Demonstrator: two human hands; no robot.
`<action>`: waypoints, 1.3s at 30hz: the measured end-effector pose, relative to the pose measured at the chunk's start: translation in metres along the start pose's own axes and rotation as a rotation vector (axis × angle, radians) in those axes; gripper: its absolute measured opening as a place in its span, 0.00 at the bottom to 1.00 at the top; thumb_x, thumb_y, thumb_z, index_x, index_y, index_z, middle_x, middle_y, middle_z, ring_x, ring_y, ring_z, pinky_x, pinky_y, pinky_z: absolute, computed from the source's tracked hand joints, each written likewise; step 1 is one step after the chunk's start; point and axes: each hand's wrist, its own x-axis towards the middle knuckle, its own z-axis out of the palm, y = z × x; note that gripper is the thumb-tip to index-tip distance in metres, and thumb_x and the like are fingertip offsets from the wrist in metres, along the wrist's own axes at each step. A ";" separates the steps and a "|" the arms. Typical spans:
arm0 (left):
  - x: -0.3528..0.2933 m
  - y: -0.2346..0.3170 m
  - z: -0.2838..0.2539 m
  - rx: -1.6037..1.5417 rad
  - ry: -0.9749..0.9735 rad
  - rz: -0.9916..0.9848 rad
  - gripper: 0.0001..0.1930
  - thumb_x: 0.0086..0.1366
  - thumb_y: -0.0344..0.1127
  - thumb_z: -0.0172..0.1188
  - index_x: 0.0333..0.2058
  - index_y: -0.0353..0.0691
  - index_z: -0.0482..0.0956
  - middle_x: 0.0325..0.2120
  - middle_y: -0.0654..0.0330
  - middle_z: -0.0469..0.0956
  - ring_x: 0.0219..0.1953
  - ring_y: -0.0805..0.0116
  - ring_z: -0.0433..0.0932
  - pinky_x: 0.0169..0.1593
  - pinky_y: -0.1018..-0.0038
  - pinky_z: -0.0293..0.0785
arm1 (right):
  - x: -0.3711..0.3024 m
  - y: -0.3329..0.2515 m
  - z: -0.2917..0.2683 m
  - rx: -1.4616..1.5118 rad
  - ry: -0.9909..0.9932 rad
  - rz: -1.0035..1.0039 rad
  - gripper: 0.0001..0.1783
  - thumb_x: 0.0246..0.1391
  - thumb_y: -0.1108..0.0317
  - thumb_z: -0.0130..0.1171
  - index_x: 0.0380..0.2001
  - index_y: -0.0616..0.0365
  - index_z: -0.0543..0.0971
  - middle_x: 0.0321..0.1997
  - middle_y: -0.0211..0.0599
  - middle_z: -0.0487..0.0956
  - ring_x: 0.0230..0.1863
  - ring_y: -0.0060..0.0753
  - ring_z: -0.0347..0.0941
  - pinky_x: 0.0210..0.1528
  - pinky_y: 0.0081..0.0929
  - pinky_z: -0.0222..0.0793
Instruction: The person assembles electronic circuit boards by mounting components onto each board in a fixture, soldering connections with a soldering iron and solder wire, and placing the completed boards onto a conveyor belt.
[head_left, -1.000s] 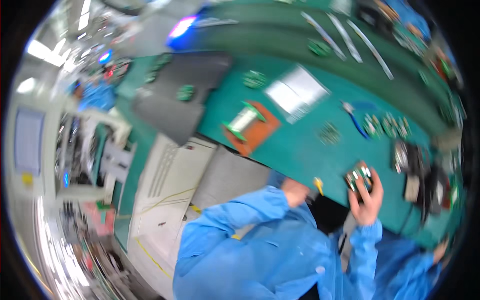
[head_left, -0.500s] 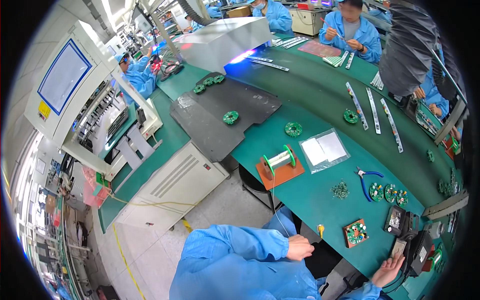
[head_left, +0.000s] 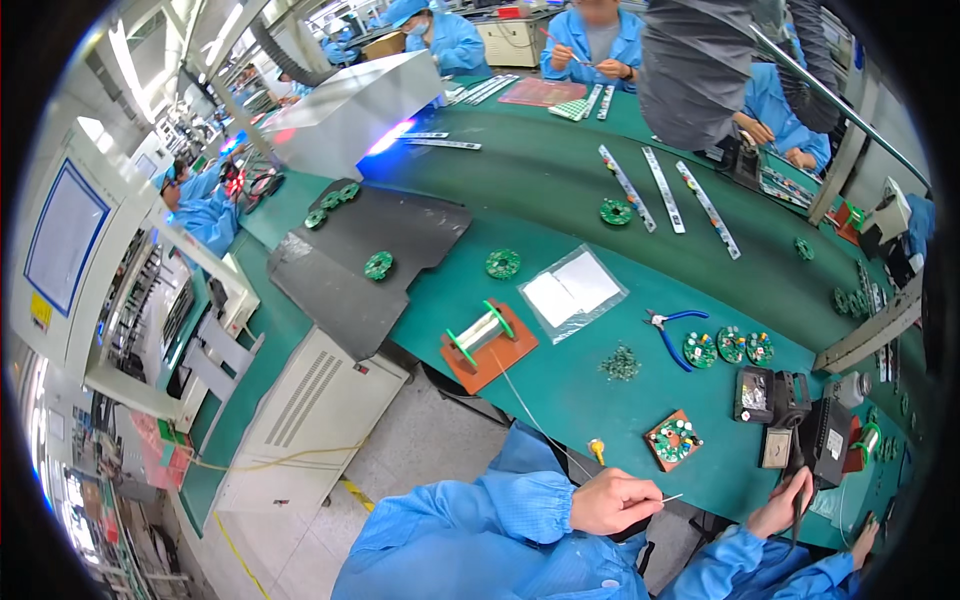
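Observation:
Solder wire (head_left: 520, 400) runs from a spool (head_left: 478, 338) on a brown base down to my left hand (head_left: 617, 502). My left fingers pinch it, and a short end sticks out to the right. At the right, my right hand (head_left: 783, 505) is closed round the dark handle of a soldering iron (head_left: 797, 470), beside its stand (head_left: 790, 400); its tip is hidden. Between my hands and the spool, a round green circuit board (head_left: 673, 440) with white parts sits in a brown square fixture. A small yellow-tipped piece (head_left: 597, 450) lies left of it.
Blue-handled cutters (head_left: 672, 340), several round boards (head_left: 730, 345) and a heap of small parts (head_left: 620, 363) lie farther back. A plastic bag with white sheets (head_left: 573, 290) lies beside the spool. Another person's hand (head_left: 864, 543) shows at the far right. A conveyor (head_left: 540, 170) runs behind.
The view has swung right. My left hand has risen and now shows the solder wire's end. My right hand, open near the stand before, has closed round the soldering iron.

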 end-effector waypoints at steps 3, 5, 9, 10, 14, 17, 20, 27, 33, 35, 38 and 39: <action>0.013 0.001 0.003 -0.002 0.015 0.132 0.04 0.63 0.24 0.60 0.36 0.32 0.80 0.23 0.56 0.76 0.23 0.66 0.76 0.25 0.72 0.67 | -0.054 -0.020 -0.016 -0.125 -0.169 -0.239 0.17 0.68 0.59 0.49 0.46 0.63 0.76 0.31 0.28 0.71 0.29 0.18 0.62 0.32 0.19 0.59; 0.021 0.005 0.008 -0.003 0.019 0.166 0.03 0.61 0.24 0.62 0.35 0.32 0.81 0.22 0.56 0.75 0.23 0.64 0.76 0.25 0.69 0.68 | -0.106 -0.039 0.000 -0.085 -0.372 -0.232 0.18 0.66 0.61 0.49 0.50 0.64 0.73 0.39 0.36 0.74 0.35 0.23 0.68 0.39 0.24 0.66; 0.034 0.002 0.013 0.166 0.065 0.279 0.04 0.56 0.24 0.66 0.32 0.35 0.83 0.18 0.58 0.74 0.19 0.64 0.75 0.23 0.69 0.68 | -0.153 -0.053 0.021 0.290 -0.745 -0.126 0.16 0.52 0.76 0.61 0.45 0.64 0.74 0.43 0.42 0.75 0.40 0.32 0.74 0.42 0.27 0.71; 0.037 0.003 0.012 0.157 0.080 0.276 0.05 0.55 0.24 0.66 0.32 0.35 0.83 0.18 0.58 0.74 0.19 0.64 0.75 0.22 0.69 0.68 | -0.151 -0.054 0.022 0.283 -0.828 -0.188 0.16 0.51 0.81 0.60 0.45 0.65 0.74 0.43 0.45 0.75 0.40 0.33 0.74 0.43 0.27 0.71; 0.039 0.001 0.006 0.216 0.060 0.227 0.06 0.53 0.22 0.67 0.31 0.36 0.84 0.17 0.58 0.75 0.18 0.66 0.74 0.23 0.72 0.68 | -0.148 -0.062 0.032 0.186 -0.821 -0.224 0.18 0.48 0.86 0.59 0.44 0.65 0.75 0.41 0.48 0.77 0.42 0.38 0.77 0.43 0.29 0.73; 0.035 -0.004 0.005 0.225 0.114 0.144 0.06 0.52 0.20 0.66 0.30 0.35 0.84 0.17 0.58 0.76 0.18 0.67 0.74 0.22 0.73 0.68 | -0.145 -0.062 0.041 0.208 -0.828 -0.331 0.19 0.44 0.88 0.58 0.42 0.65 0.76 0.39 0.50 0.78 0.40 0.39 0.77 0.41 0.31 0.74; 0.030 -0.001 0.001 0.195 0.112 0.030 0.04 0.54 0.20 0.65 0.29 0.34 0.84 0.16 0.59 0.75 0.18 0.72 0.73 0.22 0.75 0.65 | -0.144 -0.062 0.040 0.203 -0.779 -0.389 0.20 0.46 0.89 0.58 0.43 0.64 0.77 0.39 0.48 0.80 0.39 0.39 0.79 0.39 0.30 0.75; 0.021 -0.004 -0.011 0.177 0.078 -0.060 0.05 0.55 0.21 0.64 0.30 0.36 0.84 0.16 0.61 0.74 0.17 0.74 0.70 0.21 0.76 0.62 | -0.155 -0.056 0.039 0.307 -0.777 -0.201 0.17 0.51 0.90 0.54 0.44 0.65 0.76 0.37 0.47 0.79 0.27 0.30 0.76 0.28 0.25 0.72; 0.035 -0.004 -0.006 0.167 0.065 0.028 0.05 0.54 0.21 0.64 0.30 0.36 0.81 0.18 0.57 0.74 0.18 0.63 0.73 0.22 0.70 0.67 | -0.150 -0.049 0.041 0.179 -0.838 -0.365 0.24 0.46 0.93 0.51 0.47 0.63 0.72 0.41 0.54 0.75 0.24 0.33 0.77 0.23 0.29 0.75; 0.034 -0.008 -0.004 0.128 0.110 0.043 0.05 0.53 0.20 0.64 0.28 0.37 0.80 0.18 0.58 0.74 0.18 0.64 0.74 0.21 0.71 0.66 | -0.146 -0.045 0.033 0.150 -0.770 -0.346 0.25 0.49 0.92 0.51 0.50 0.60 0.70 0.45 0.56 0.74 0.21 0.34 0.76 0.22 0.27 0.74; 0.029 -0.019 -0.006 0.102 0.199 0.007 0.06 0.52 0.19 0.63 0.26 0.37 0.78 0.17 0.60 0.73 0.15 0.68 0.72 0.19 0.73 0.64 | -0.130 -0.038 0.024 0.015 -0.738 -0.391 0.27 0.55 0.87 0.52 0.57 0.59 0.66 0.48 0.59 0.74 0.22 0.31 0.75 0.25 0.28 0.73; 0.027 -0.021 -0.008 0.095 0.243 0.003 0.06 0.51 0.19 0.63 0.26 0.37 0.78 0.16 0.61 0.72 0.14 0.70 0.71 0.18 0.74 0.62 | -0.129 -0.032 0.020 0.050 -0.694 -0.338 0.28 0.54 0.86 0.53 0.58 0.59 0.64 0.48 0.58 0.75 0.23 0.32 0.75 0.27 0.28 0.74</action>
